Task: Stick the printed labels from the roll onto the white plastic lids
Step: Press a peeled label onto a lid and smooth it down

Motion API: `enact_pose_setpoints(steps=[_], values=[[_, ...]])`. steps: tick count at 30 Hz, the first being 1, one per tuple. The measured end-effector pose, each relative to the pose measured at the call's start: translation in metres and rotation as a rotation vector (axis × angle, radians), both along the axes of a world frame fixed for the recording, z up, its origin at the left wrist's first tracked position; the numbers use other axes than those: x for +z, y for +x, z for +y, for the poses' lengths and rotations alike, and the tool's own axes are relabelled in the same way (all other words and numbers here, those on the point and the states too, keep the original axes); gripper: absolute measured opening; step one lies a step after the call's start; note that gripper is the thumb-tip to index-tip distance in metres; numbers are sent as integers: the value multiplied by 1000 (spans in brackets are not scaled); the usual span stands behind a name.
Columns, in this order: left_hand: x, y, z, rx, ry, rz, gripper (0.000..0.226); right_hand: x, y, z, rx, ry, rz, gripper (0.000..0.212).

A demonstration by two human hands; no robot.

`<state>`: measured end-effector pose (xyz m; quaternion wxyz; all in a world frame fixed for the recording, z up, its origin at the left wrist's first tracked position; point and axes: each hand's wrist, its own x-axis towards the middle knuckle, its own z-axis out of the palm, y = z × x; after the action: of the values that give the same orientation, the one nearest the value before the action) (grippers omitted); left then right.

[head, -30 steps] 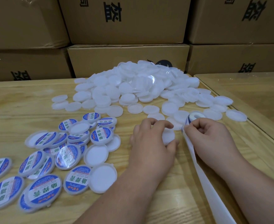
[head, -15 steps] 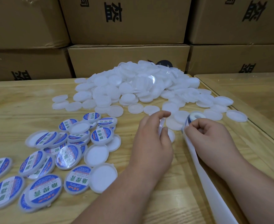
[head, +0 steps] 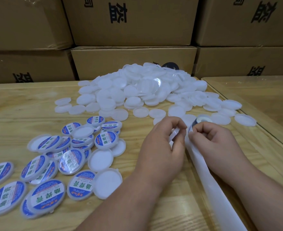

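left hand (head: pixel 164 144) pinching blank white lid (head: pixel 175 133), tilted up. right hand (head: pixel 212 140) curled on label roll (head: pixel 201 120), just at lid's 3 o'clock. backing strip (head: pixel 209 180) trails toward 5. right hand nearer the label, guessing it peels next.

Big heap of lids (head: pixel 137 90) at the back of the table (head: pixel 12 104), boxes (head: pixel 132 20) behind it, lids with labels (head: pixel 44 165) at front left, label roll (head: pixel 200 121) right of the hands
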<state>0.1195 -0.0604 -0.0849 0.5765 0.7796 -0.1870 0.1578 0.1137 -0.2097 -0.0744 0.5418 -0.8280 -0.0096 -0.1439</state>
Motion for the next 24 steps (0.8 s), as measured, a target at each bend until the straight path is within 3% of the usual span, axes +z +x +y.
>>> enact_pose_setpoints(steps=[13,20,24], values=[[3,0,2,-20,-91,128,25,3,-3,3,88,140,-3,19],[4,0,3,-53,-81,126,7,6,-6,6,134,164,-59,24],[4,0,3,-69,-95,132,9,7,-5,4,146,167,-84,27]])
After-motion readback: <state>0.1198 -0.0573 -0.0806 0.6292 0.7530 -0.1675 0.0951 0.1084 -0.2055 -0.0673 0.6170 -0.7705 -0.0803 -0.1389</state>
